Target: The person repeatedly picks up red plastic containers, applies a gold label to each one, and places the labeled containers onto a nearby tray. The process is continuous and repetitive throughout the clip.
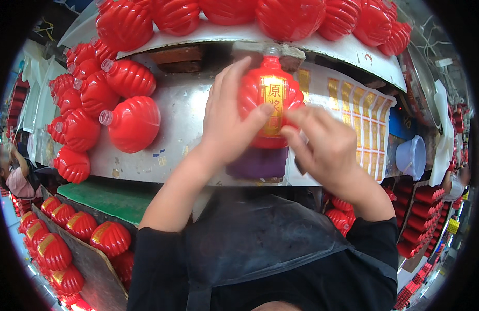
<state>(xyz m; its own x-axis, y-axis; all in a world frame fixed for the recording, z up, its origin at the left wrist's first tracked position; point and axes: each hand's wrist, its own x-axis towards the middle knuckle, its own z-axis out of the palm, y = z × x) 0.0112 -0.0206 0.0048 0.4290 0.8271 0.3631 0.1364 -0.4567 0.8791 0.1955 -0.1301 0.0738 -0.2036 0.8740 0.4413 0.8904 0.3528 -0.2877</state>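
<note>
A red ribbed plastic bottle (265,139) lies on the work table, its clear neck pointing away from me and its bottom edge by a dark purple cloth (256,165). On its front is a gold label (273,88) with red edges. My left hand (226,111) holds the bottle along its left side, fingers long and straight, thumb pressed on the label. My right hand (322,142) is closed, thumb and fingers pinched near the label's lower right side. Whatever those fingertips hold is hidden. To the right lies a white sheet of gold labels (366,119).
Several unlabelled red bottles (133,124) lie at the table's left. More red bottles (291,18) line a raised white shelf (343,49) at the back. Labelled bottles (110,238) fill a bin at lower left, near a green board (104,202). A pale bucket (411,155) stands right.
</note>
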